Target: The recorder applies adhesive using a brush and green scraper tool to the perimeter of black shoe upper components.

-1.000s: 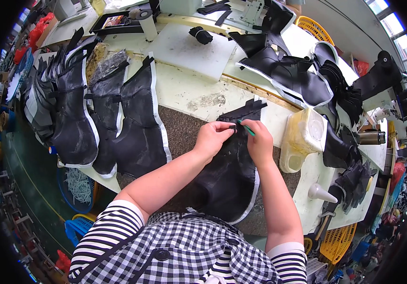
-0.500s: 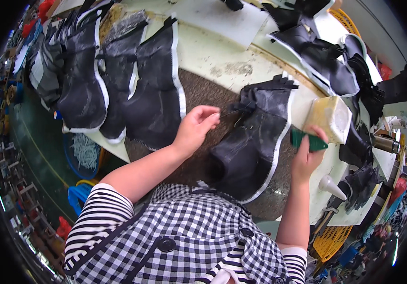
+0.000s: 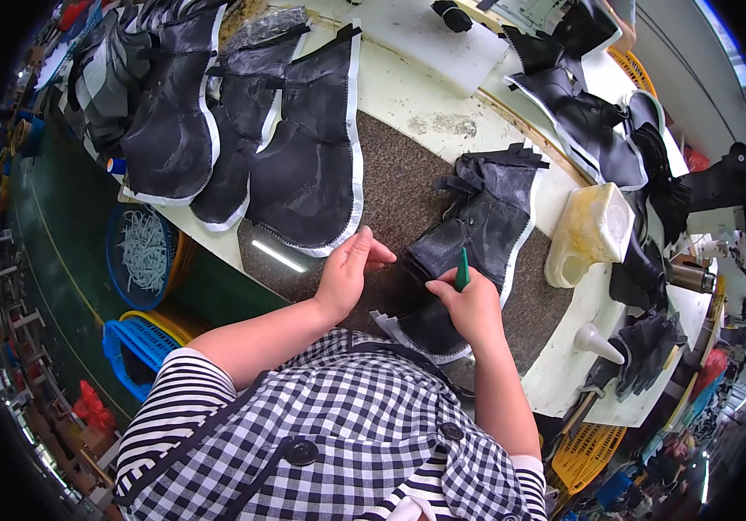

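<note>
A black boot upper [image 3: 496, 222] with a white edge strip lies on a dark speckled slab [image 3: 394, 174] in front of me. My right hand [image 3: 470, 304] is closed on a thin green scraper [image 3: 462, 269], held edge-on over the upper's lower part. My left hand [image 3: 347, 273] is at the upper's left side, fingers stretched toward its edge with nothing visible in them; whether the fingertips touch it I cannot tell. Several similar black uppers [image 3: 308, 165] with white edging lie to the left, the closest just beyond my left hand.
A yellowed plastic container [image 3: 574, 239] stands right of the slab, near a white cone-shaped piece [image 3: 598, 341]. More black uppers [image 3: 585, 130] lie at the far right. Below the table's left side are a basket of white strips [image 3: 143, 252] and a blue basket [image 3: 134, 352].
My right hand has moved left and nearer, from beside the container to over the upper, with the green scraper turned edge-on. My left hand has come nearer. The view has shifted slightly.
</note>
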Motion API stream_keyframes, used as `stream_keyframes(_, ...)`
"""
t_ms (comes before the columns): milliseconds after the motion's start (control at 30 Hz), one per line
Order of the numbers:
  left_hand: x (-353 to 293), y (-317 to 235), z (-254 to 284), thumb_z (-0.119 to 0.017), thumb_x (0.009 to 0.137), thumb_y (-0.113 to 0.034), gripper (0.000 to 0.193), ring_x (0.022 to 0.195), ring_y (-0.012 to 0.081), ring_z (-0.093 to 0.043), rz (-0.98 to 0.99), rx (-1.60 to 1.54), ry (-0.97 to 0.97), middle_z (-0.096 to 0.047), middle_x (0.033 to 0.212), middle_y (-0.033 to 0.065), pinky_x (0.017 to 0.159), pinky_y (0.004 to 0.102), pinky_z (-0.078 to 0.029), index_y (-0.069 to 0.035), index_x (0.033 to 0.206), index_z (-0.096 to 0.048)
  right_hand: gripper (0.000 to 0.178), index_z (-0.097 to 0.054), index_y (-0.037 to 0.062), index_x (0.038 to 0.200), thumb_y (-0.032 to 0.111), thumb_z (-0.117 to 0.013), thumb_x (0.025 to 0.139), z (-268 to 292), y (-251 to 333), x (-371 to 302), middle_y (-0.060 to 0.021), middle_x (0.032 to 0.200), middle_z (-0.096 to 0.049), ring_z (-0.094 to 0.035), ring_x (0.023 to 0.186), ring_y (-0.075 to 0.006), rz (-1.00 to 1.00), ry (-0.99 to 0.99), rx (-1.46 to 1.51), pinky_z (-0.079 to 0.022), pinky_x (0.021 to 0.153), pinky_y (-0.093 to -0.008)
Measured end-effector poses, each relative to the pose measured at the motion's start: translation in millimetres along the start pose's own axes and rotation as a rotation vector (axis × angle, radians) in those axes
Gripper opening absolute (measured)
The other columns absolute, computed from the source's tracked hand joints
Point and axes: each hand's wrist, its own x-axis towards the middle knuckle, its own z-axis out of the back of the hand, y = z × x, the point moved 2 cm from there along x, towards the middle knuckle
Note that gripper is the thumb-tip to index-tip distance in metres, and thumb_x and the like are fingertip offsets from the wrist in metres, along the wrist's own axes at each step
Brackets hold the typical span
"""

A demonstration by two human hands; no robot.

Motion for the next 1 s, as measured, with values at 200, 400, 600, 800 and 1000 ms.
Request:
stream_keyframes(200,-2,-10,-6,-0.028,0.104,-0.042,0.055,0.084,0.016,-0.061,-0.148,0.05,0.022,-0.065,0.083,0.009,0.083,0.0294,-0.047,-0.004,0.077,-0.056,0.019,-0.067,0.001,0.083,0.017,-0.076,0.078,-1,-12,0,-0.004,0.068,-0.064,-0.059,0.061,-0.012,-0.119,0.08,0.355,-0.046,0.059,-0.0271)
stream_keyframes(400,3,-15,-20,-0.03,0.103,-0.043,0.053,0.087,0.0211,-0.061,-0.236,-0.005,0.102,-0.06,0.078,0.0096,0.084,0.0321,-0.046,-0.005,0.072,-0.049,0.019,-0.066,0.0001,0.087,0.017,-0.072,0.083,-3,-32,2,-0.0044,0.07,-0.064,-0.061,0.062,-0.0125,-0.156,0.014,0.543,-0.046,0.058,-0.0264)
stream_keyframes(600,21,-25,-31,-0.046,0.101,-0.03,0.04,0.081,0.0159,-0.059,-0.25,0.047,0.107,-0.057,0.073,0.0053,0.08,0.0288,-0.046,-0.004,0.072,-0.051,0.013,-0.062,0.002,0.086,0.014,-0.068,0.085,17,-68,-2,-0.0033,0.071,-0.06,-0.058,0.06,-0.0142,-0.328,-0.036,0.932,-0.046,0.058,-0.0278)
stream_keyframes(800,52,-27,-45,-0.064,0.088,-0.012,0.013,0.085,0.0181,-0.059,-0.404,0.337,0.162,-0.06,0.09,0.0082,0.079,0.0292,-0.046,-0.003,0.093,-0.056,0.016,-0.062,0.0025,0.088,0.016,-0.069,0.084,18,-77,-2,-0.0033,0.075,-0.059,-0.057,0.062,-0.0148,-0.384,-0.01,1.024,-0.047,0.058,-0.0283)
stream_keyframes(1000,59,-51,-107,-0.081,0.064,-0.023,0.081,0.121,0.0335,-0.044,-0.757,0.782,0.333,-0.05,0.127,0.0141,0.102,0.0444,-0.035,-0.008,0.133,-0.042,0.017,-0.061,0.0017,0.084,0.018,-0.065,0.088,18,-71,-3,-0.0066,0.071,-0.063,-0.06,0.061,-0.0159,-0.308,0.026,0.975,-0.047,0.059,-0.0276)
